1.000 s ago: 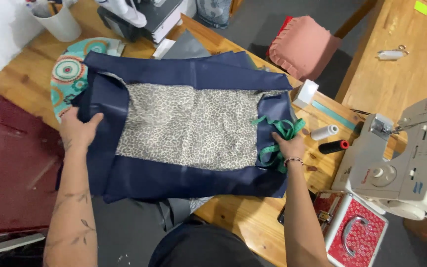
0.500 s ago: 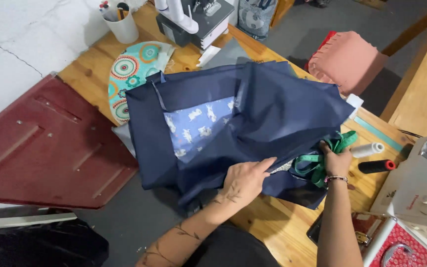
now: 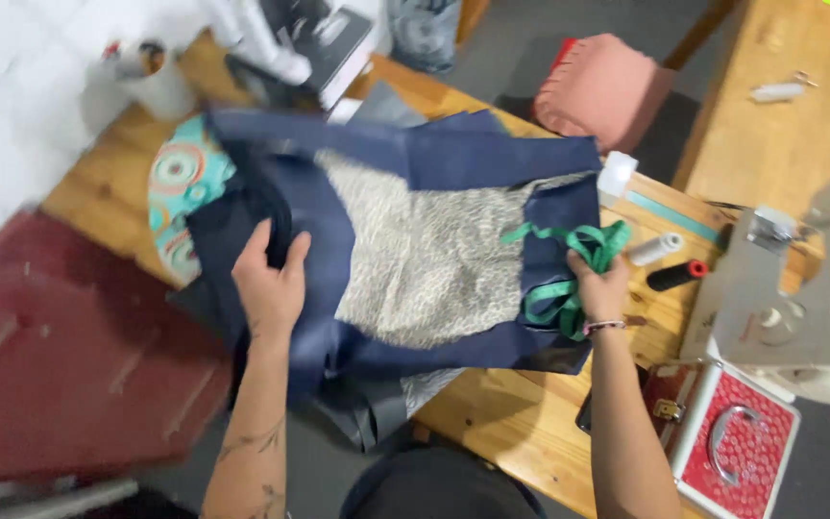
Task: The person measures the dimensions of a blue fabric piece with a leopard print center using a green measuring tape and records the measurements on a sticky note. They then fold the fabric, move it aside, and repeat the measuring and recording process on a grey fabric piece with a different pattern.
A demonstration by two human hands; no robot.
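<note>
Navy fabric piece point(image 3: 434, 163) w/ a grey speckled centre panel point(image 3: 425, 255) is lying spread over the wooden table point(image 3: 521, 423), near edge hanging off toward the person.

Left hand point(image 3: 271, 284) is pressing on the navy border at the left side; fingers are curling together over a fold of the cloth, thumb apart. Frame is blurred here, so whether cloth is pinched or only pressed: cannot tell.

Right hand point(image 3: 599, 286) is sitting at the right edge of the fabric, fingers clamped on a bunch of green ribbon point(image 3: 559, 264), which is trailing across the panel's right side.

Surroundings: teal patterned cloth point(image 3: 177, 187) is showing from under the navy piece, left. White thread spool point(image 3: 655, 249) and black spool w/ red end point(image 3: 676, 276) are lying just right of the ribbon. Sewing machine point(image 3: 799, 308) is standing at far right, red dotted case point(image 3: 737, 444) near its base. Pink cushion point(image 3: 602, 88) is sitting beyond the table, white cup point(image 3: 151, 82) at top left.
</note>
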